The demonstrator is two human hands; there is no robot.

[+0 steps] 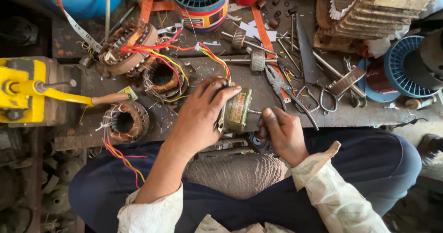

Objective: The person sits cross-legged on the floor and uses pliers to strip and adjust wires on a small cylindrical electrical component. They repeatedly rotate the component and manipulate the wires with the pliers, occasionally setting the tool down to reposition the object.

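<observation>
Head view: two hands on a small motor at the bench edge.

Left hand (203, 113) has its fingers clamped over the small green motor (236, 110), held above the lap just off the bench (277, 99); right hand (282, 132) pinches fingers together at its shaft. Casing looks closed; three bare stators (125, 121) lie apart, wires loose.

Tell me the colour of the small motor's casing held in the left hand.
Dull green, with a pale label, on the small motor in the left hand; the head view shows it.
</observation>
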